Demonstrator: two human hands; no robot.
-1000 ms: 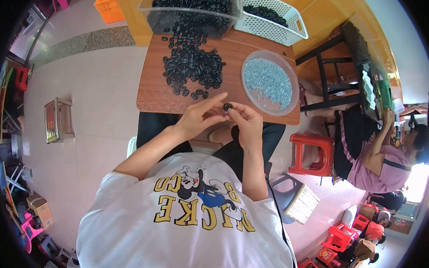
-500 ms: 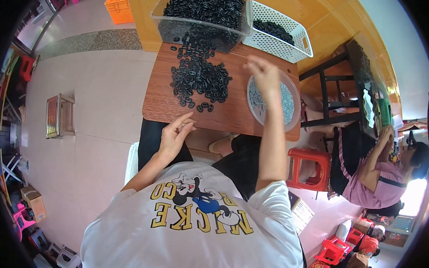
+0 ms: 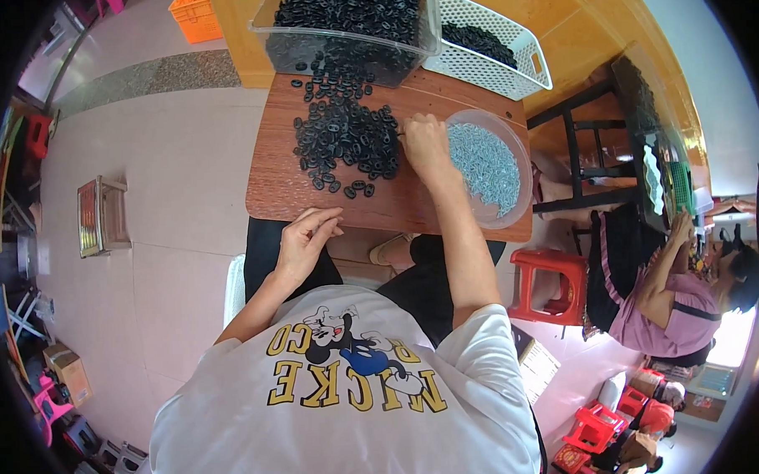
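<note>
On the brown wooden table [image 3: 273,186] lies a loose pile of small black oval pieces with holes [image 3: 347,138]. My right hand [image 3: 426,145] is closed at the pile's right edge; a dark bit shows by its fingertips, too small to make out. Beside that hand stands a round clear tub [image 3: 523,161] full of small silvery-blue screws [image 3: 484,168]. At the table's front edge my left hand [image 3: 306,241] has its thumb and fingers drawn together. Whatever they may hold is hidden.
A clear plastic bin [image 3: 340,59] heaped with black pieces stands at the table's far side, next to a white perforated basket [image 3: 486,66] with more. A red stool [image 3: 548,285] is at the right, near a seated person [image 3: 670,310]. A small stool [image 3: 103,215] stands left.
My right hand has moved left and down from above the screw tub to the pile's edge, and its fingers have closed. My left hand's fingers have drawn closer together, nearly in place.
</note>
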